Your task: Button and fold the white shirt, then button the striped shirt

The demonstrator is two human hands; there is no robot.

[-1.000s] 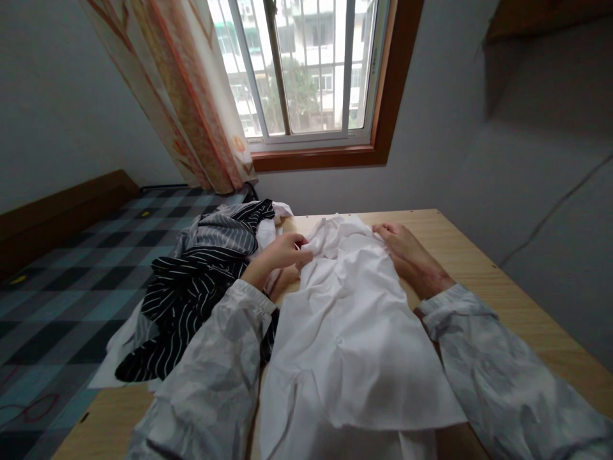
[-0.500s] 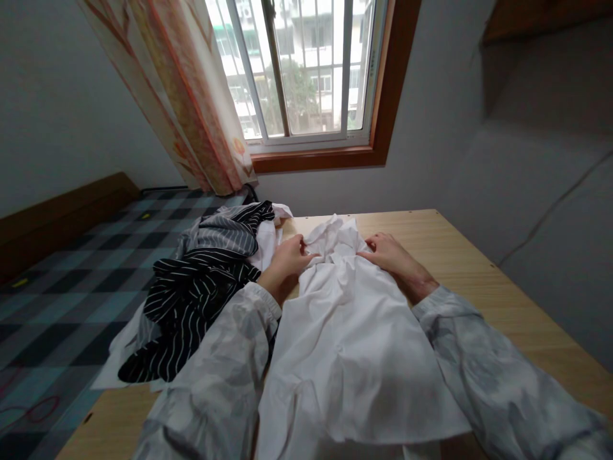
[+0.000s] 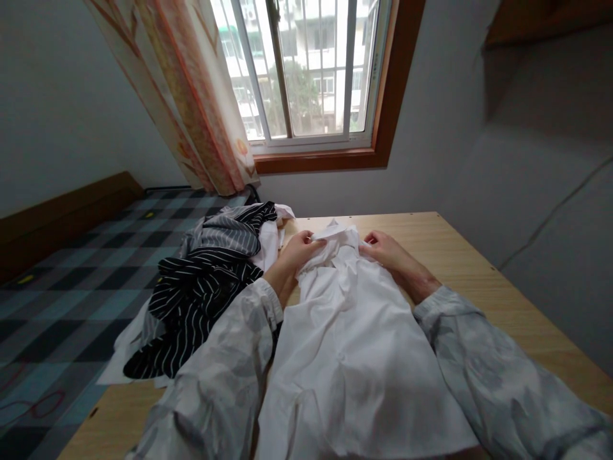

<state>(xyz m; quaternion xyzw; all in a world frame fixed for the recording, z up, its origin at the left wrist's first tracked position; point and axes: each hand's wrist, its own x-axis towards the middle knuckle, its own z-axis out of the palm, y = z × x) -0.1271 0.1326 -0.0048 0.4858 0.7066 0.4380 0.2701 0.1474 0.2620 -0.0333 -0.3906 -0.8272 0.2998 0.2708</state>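
A white shirt lies lengthwise before me on the wooden table, its lower edge toward me and its bunched collar end at the far side. My left hand pinches the cloth at the left of the collar. On the collar's right side, my right hand grips the fabric between thumb and fingers. Folds run down from the collar, and a button shows faintly in the middle of the front. The sleeves are mostly out of sight.
Left of the shirt is a heap of clothes with a black striped garment on top. The pale wooden table reaches toward the wall. A bed with a checked cover adjoins on the left. A window and curtain are behind.
The collar has been straightened and now lies flatter between my hands. My left hand has shifted slightly up and right. The shirt's lower edge has slid a little toward me.
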